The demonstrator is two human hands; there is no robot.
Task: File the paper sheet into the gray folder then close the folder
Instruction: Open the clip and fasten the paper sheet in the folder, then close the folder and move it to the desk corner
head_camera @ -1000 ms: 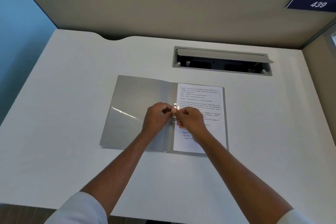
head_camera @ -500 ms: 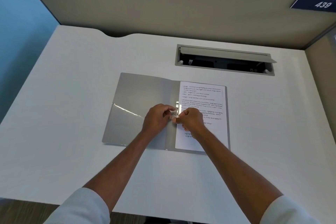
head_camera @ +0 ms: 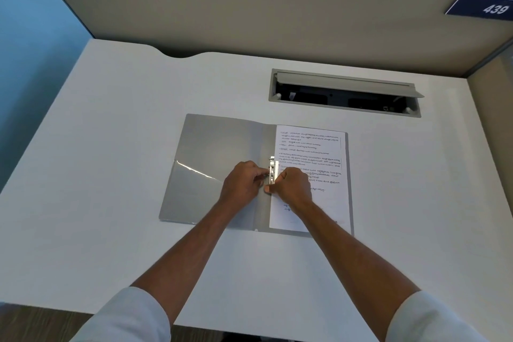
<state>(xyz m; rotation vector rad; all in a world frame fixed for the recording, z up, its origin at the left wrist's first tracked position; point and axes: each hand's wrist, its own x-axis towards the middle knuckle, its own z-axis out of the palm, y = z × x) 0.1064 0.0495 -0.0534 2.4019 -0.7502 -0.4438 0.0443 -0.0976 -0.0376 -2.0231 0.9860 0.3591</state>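
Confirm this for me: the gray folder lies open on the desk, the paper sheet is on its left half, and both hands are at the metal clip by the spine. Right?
Not quite. In the head view the paper sheet lies on the right half of the gray folder, not the left. The rest holds: the folder lies open on the desk, with the left hand and right hand at the metal clip.

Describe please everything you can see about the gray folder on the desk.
The gray folder lies open and flat on the white desk. It looks like thin, slightly glossy plastic. Its left cover has a clear inner pocket that catches the light. A metal clip sits by the spine. The paper sheet, covered with handwriting, rests on the right half. The left hand and right hand both meet at the clip, and the forearms cross the folder's near edge.
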